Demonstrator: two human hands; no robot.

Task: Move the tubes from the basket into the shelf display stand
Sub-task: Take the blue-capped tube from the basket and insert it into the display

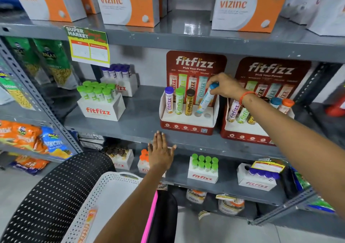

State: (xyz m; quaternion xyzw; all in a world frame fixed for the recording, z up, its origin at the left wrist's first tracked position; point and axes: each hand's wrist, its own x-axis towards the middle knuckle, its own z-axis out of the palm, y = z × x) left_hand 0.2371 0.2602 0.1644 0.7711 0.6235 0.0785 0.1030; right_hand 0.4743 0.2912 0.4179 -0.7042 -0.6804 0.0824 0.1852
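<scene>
Blue-capped tube (205,98) leans tilted in the red display stand (186,120), bottom end at the 4th hole, w/ the right hand (226,86) pinching its cap from above. To its left stand purple-cap (169,100), green-cap (179,101) & brown-cap (190,102) tubes upright; one hole at far right is empty. Left hand (160,152) lies flat, fingers spread, on the shelf edge (214,144) nearer the camera; white basket (104,200) sits below w/ an orange tube (88,222) inside.
</scene>
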